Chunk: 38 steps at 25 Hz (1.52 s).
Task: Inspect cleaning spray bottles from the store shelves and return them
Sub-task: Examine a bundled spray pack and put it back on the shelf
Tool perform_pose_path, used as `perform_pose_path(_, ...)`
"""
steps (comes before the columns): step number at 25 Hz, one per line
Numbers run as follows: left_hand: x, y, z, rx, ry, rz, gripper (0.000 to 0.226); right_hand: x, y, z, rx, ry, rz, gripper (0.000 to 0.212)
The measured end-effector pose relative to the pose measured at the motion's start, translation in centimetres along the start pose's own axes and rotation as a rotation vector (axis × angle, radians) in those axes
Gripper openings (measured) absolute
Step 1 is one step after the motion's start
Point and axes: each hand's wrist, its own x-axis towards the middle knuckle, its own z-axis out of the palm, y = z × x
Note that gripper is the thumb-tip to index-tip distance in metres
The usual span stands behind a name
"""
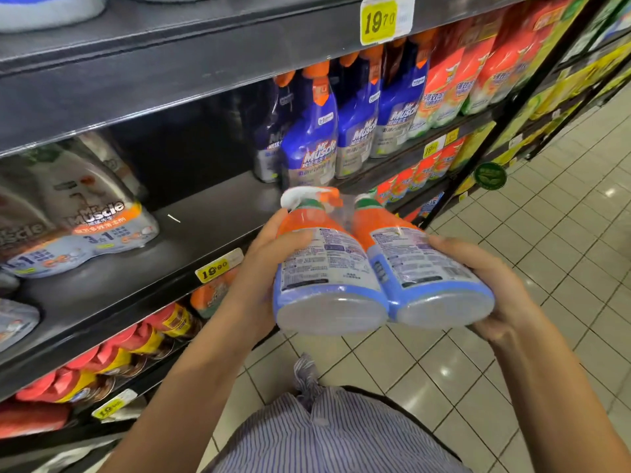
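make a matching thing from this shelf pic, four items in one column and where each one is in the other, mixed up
1 twin pack of bottles
2 dark blue spray bottles
3 grey pouches
4 round green sticker

a left part of the middle shelf
b between the left hand and the right hand
c on the shelf post, far right
d right part of the middle shelf

Pairs: 1-b, 2-d, 3-a, 4-c

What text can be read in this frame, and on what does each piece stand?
"19 70": top price tag.
"Mr Muscle": blue spray bottles.
"Mr Muscle", "3", "1": grey refill pouch.
"19", smaller digits blurred: middle price tag.
Back labels of the held bottle pair: too small to read.
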Motion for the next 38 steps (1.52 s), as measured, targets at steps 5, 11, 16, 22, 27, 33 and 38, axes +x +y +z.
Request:
perform_pose_path(5,0.9,0.0,-0.8,-0.007,-0.002,-0.102,0.052,0.3,-0.4,0.9,-0.015,0.048,0.025,0.019)
perform_pose_path(11,0.9,0.9,-1.4,-0.015,-0.014,-0.211,0.038,1.6,-1.4,1.6,-0.013,0.124,0.038,0.018)
perform_pose_path(16,1.3,1.6,-1.9,-0.035,0.048,-0.215,0.049,2.5,-2.2,2.3,-0.043,0.069,0.055,0.042)
perform_pose_path(22,1.0,1.6,-2.7,-0.064,0.095,-0.222,0.048,3.6,-2.1,2.1,-0.106,-0.028,0.086,0.041)
perform_pose_path(27,-1.2,-0.7,-2.5,-0.132,-0.049,-0.126,0.016,2.9,-1.6,0.3,-0.275,-0.194,0.101,0.033)
perform_pose_path(33,-1.9,-2.5,-2.8,-0.061,0.044,-0.182,0.084,1.9,0.5,-1.8,-0.225,-0.162,0.090,0.050)
perform_pose_path(38,-1.4,-3.1,-2.6,0.032,-0.008,-0.065,0.106,2.1,1.8,-1.3,-0.254,-0.068,-0.017,0.052)
